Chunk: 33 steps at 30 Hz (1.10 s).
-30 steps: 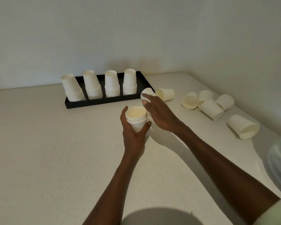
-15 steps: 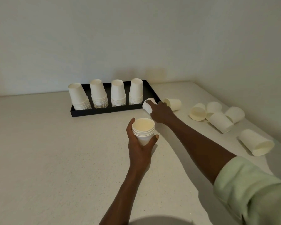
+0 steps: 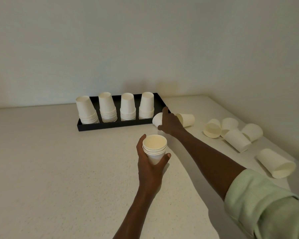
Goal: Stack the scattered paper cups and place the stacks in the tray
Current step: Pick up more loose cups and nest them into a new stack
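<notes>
Right hand point(image 3: 170, 124) covers most of lying cup point(image 3: 157, 119) at tray's point(image 3: 110, 126) right front corner; grip on it not discernible. Cup behind point(image 3: 187, 119) partly hidden by same hand. Left hand point(image 3: 150, 167) hides lower part of held stack point(image 3: 154, 147); cup count unclear. Pale green sleeve point(image 3: 266, 204) cut off at right and bottom edges.

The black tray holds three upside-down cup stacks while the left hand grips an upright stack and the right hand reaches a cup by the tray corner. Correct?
Not quite: the head view shows four upside-down stacks in the black tray, not three. The left hand grips the upright stack, and the right hand reaches the cup by its corner.
</notes>
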Each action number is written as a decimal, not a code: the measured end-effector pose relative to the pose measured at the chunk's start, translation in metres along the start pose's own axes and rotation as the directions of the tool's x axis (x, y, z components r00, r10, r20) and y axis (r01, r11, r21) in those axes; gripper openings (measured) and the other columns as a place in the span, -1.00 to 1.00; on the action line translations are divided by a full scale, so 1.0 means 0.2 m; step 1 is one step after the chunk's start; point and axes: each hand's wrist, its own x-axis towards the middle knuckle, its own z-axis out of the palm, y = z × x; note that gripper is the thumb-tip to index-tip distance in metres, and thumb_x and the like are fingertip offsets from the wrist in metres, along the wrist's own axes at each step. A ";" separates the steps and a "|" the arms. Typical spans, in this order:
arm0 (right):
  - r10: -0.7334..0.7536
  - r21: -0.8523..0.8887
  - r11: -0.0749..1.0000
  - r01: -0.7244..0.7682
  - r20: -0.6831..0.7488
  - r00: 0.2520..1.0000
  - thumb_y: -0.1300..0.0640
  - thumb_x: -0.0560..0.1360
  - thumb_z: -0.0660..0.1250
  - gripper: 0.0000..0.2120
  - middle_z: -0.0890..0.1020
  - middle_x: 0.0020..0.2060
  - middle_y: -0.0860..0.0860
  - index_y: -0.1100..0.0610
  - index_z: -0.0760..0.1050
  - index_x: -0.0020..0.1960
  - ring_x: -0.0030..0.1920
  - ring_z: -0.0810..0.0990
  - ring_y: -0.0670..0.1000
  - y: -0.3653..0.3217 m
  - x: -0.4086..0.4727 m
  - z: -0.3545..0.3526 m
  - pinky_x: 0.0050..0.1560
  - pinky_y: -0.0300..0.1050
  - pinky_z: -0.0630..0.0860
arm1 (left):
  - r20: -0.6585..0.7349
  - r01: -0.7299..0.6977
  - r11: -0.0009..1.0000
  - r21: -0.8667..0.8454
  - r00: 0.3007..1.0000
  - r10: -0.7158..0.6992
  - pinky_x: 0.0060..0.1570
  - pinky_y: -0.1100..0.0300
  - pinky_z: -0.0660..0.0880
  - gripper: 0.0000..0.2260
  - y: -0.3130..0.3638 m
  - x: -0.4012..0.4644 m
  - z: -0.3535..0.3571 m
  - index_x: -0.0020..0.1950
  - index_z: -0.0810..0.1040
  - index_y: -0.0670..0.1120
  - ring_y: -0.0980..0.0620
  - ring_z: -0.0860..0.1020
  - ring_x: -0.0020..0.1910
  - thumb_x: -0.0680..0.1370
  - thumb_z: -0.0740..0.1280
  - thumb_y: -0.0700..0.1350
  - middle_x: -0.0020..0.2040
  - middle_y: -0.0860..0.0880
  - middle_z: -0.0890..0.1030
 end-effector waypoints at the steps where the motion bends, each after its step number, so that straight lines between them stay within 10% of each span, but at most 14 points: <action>1: -0.009 0.025 1.000 0.008 0.028 1.000 0.06 0.34 0.53 -0.10 0.54 0.19 0.19 0.14 0.05 0.48 0.12 0.56 0.19 -0.01 0.00 -0.01 0.09 0.05 0.52 | -0.001 0.000 1.000 0.004 1.000 0.000 0.25 0.36 0.32 -0.27 0.00 0.00 0.00 0.34 0.19 0.23 0.30 0.37 0.25 0.36 0.56 -0.09 0.35 0.28 0.30; 17: -0.308 0.607 0.737 0.298 -0.092 0.947 0.09 0.34 0.48 -0.43 0.50 0.13 -0.07 -0.08 0.33 0.27 0.00 0.55 -0.08 -0.12 -0.60 -0.46 -0.14 -0.25 0.52 | -0.002 -0.009 0.997 -0.075 1.000 0.009 0.05 0.48 0.45 -0.18 0.03 -0.02 -0.02 0.52 0.16 0.10 0.40 0.44 0.22 0.38 0.55 -0.12 0.30 0.38 0.39; 21: -0.366 0.475 0.832 0.285 0.086 0.926 -0.09 0.44 0.42 -0.49 0.41 0.29 0.01 -0.05 0.34 0.32 0.23 0.42 0.01 -0.09 -0.72 -0.36 0.15 -0.05 0.45 | -0.010 0.059 0.989 -0.138 0.998 -0.060 0.26 0.04 0.47 -0.26 0.02 -0.03 -0.01 0.47 0.22 0.06 0.05 0.46 0.33 0.38 0.49 0.06 0.38 0.07 0.44; 26: -0.316 0.361 0.918 0.164 0.415 0.853 -0.28 0.54 0.11 -0.42 0.05 0.55 -0.08 -0.14 0.10 0.50 0.52 0.07 0.07 -0.06 -0.74 -0.30 0.48 0.14 0.13 | 0.012 0.052 0.988 -0.148 0.999 -0.050 0.29 0.08 0.46 -0.39 0.05 -0.04 -0.03 0.49 0.17 0.11 0.29 0.45 0.28 0.53 0.38 -0.18 0.38 0.21 0.39; 30: -0.273 0.669 0.740 0.066 0.209 0.939 -0.11 0.64 0.06 -0.62 0.39 0.37 -0.04 -0.06 0.36 0.40 0.32 0.37 -0.04 0.00 -0.60 -0.33 0.26 -0.13 0.33 | 0.012 0.035 0.992 -0.118 0.999 -0.034 0.36 -0.17 0.36 -0.14 0.08 -0.04 -0.03 0.53 0.12 0.07 0.01 0.35 0.42 0.38 0.54 -0.19 0.47 0.04 0.34; 33: -0.155 0.356 0.919 0.167 -0.061 0.986 0.22 0.54 0.26 -0.57 0.43 0.28 0.13 0.06 0.34 0.39 0.30 0.40 0.13 0.15 -0.42 -0.28 0.18 -0.13 0.37 | -0.003 0.035 0.994 -0.103 0.999 -0.035 0.36 -0.18 0.35 -0.14 0.08 -0.04 -0.02 0.53 0.13 0.08 0.00 0.33 0.42 0.38 0.54 -0.22 0.47 0.05 0.32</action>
